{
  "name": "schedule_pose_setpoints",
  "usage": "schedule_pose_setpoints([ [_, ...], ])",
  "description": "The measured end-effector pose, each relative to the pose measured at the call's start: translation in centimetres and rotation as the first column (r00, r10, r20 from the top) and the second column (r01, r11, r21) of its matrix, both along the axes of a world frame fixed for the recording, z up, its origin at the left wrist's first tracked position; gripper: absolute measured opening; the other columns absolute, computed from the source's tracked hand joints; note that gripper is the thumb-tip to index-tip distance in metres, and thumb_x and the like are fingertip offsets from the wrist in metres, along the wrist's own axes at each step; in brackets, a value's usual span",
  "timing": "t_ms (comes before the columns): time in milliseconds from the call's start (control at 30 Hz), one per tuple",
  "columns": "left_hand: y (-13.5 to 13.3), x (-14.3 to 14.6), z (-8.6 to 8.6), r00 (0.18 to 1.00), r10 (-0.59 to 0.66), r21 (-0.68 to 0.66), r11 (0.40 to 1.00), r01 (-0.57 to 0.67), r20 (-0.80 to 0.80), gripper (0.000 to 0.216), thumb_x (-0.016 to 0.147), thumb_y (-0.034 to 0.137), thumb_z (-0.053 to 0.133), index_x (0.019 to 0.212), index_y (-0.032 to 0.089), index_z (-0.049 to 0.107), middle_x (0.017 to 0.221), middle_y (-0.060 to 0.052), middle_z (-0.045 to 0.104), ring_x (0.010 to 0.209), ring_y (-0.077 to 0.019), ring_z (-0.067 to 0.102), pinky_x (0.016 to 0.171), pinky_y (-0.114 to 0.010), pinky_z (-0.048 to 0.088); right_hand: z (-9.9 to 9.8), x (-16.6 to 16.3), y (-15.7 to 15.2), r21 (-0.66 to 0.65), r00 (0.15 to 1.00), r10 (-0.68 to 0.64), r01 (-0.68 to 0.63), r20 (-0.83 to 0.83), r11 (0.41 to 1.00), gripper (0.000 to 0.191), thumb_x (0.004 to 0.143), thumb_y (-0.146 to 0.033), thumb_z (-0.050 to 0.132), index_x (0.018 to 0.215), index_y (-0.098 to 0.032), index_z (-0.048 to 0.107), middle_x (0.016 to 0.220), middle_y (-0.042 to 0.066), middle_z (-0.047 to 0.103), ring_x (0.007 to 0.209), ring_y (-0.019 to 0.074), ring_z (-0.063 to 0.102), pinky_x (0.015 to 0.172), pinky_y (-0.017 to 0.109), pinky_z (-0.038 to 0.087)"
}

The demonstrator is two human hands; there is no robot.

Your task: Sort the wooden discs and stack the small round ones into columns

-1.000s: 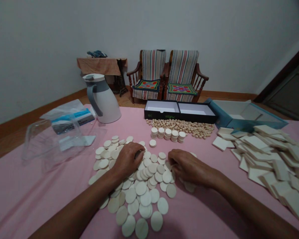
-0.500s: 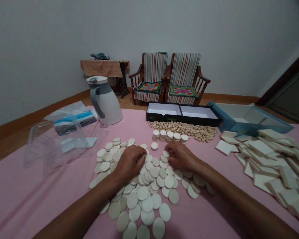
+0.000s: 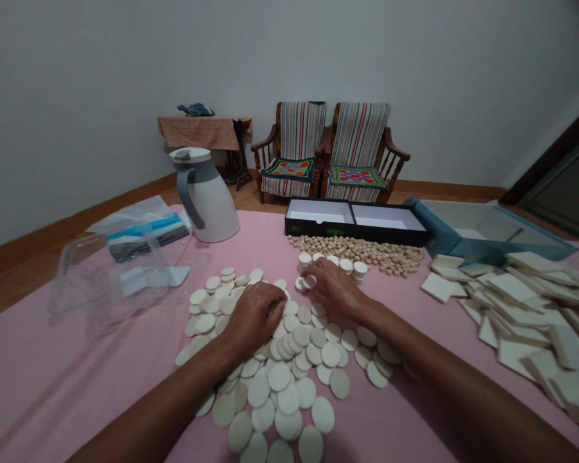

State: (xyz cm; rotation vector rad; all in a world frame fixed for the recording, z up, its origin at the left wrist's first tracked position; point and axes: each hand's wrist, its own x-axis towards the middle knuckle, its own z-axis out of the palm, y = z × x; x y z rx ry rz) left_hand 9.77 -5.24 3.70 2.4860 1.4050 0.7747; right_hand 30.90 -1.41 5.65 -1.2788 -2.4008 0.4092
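A loose pile of pale round wooden discs spreads over the pink cloth in front of me. My right hand pinches one wooden disc at its fingertips, close to a short stack that stands by itself. Just behind, several neat disc stacks form a row, partly covered by my right fingers. My left hand rests on the pile with its fingers curled in; what they hold, if anything, is hidden.
Small wooden beads lie before a black two-compartment box. At the right are a blue box and heaped square wooden tiles. A white jug, clear plastic packaging and a blue-black carton stand left.
My right hand has moved forward and left from the pile's edge to the short stack, carrying a disc. The left hand stays on the pile.
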Motion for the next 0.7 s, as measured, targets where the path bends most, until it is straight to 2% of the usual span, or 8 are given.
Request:
schedule_pose_setpoints([
  [200, -0.1, 0.0, 0.3, 1.0, 0.003, -0.008, 1.0, -0.003, -0.003, 0.016, 0.082, 0.015, 0.052, 0.091, 0.018, 0.065, 0.087, -0.007, 0.068, 0.087, -0.0218, 0.059, 0.081, -0.037, 0.045, -0.6, -1.7, 1.0, 0.056, 0.993, 0.027, -0.033, 0.112, 0.998, 0.028, 0.083, -0.008, 0.049, 0.106, -0.018, 0.063, 0.102, 0.008, 0.056, 0.094, 0.0195, 0.049, 0.077, 0.029, 0.036],
  [300, -0.1, 0.0, 0.3, 1.0, 0.001, -0.01, 1.0, -0.001, -0.005, 0.016, 0.082, 0.015, 0.052, 0.09, 0.018, 0.065, 0.087, -0.007, 0.068, 0.087, -0.0219, 0.06, 0.08, -0.037, 0.045, -0.9, -1.2, 1.1, 0.049, 0.997, 0.038, -0.041, 0.063, 0.998, 0.034, 0.082, -0.006, 0.05, 0.111, -0.018, 0.062, 0.106, 0.009, 0.056, 0.095, 0.0194, 0.05, 0.078, 0.029, 0.037],
  [400, -0.1, 0.0, 0.3, 1.0, 0.0, -0.005, 1.0, 0.0, 0.0, 0.016, 0.082, 0.016, 0.052, 0.09, 0.018, 0.065, 0.087, -0.007, 0.068, 0.086, -0.0218, 0.06, 0.08, -0.037, 0.045, -0.4, 0.0, 0.6, 0.05, 1.0, 0.003, -0.001, -0.027, 0.999, 0.039, 0.077, -0.001, 0.05, 0.111, -0.017, 0.06, 0.105, 0.009, 0.057, 0.096, 0.0188, 0.051, 0.079, 0.029, 0.037],
  [533, 0.0, -0.1, 0.0, 1.0, -0.007, 0.009, 1.0, 0.007, -0.001, 0.016, 0.082, 0.016, 0.053, 0.09, 0.018, 0.066, 0.087, -0.007, 0.068, 0.086, -0.0219, 0.06, 0.08, -0.037, 0.045, 0.8, 1.3, -1.0, -0.122, 0.997, 0.072, -0.071, 0.003, 0.99, 0.026, 0.073, -0.003, 0.056, 0.095, -0.016, 0.063, 0.089, 0.006, 0.06, 0.081, 0.0168, 0.053, 0.07, 0.026, 0.037],
  [600, 0.0, -0.1, -0.1, 1.0, -0.005, 0.009, 1.0, 0.005, -0.005, 0.016, 0.082, 0.015, 0.053, 0.09, 0.018, 0.066, 0.088, -0.007, 0.068, 0.087, -0.0221, 0.06, 0.081, -0.037, 0.045, 0.9, 1.6, -1.9, -0.206, 0.995, 0.099, -0.091, 0.032, 0.974, 0.023, 0.071, -0.007, 0.06, 0.092, -0.015, 0.063, 0.087, 0.006, 0.059, 0.078, 0.0163, 0.053, 0.068, 0.026, 0.036],
  [700, 0.1, -0.1, -0.2, 1.0, 0.004, 0.004, 1.0, -0.004, -0.004, 0.015, 0.082, 0.015, 0.053, 0.09, 0.018, 0.066, 0.088, -0.007, 0.068, 0.087, -0.0221, 0.06, 0.081, -0.038, 0.045, 0.2, 1.7, -2.7, -0.236, 0.996, 0.063, -0.048, 0.056, 0.971, 0.024, 0.069, -0.011, 0.061, 0.093, -0.015, 0.062, 0.089, 0.005, 0.057, 0.079, 0.0163, 0.051, 0.069, 0.026, 0.036],
])
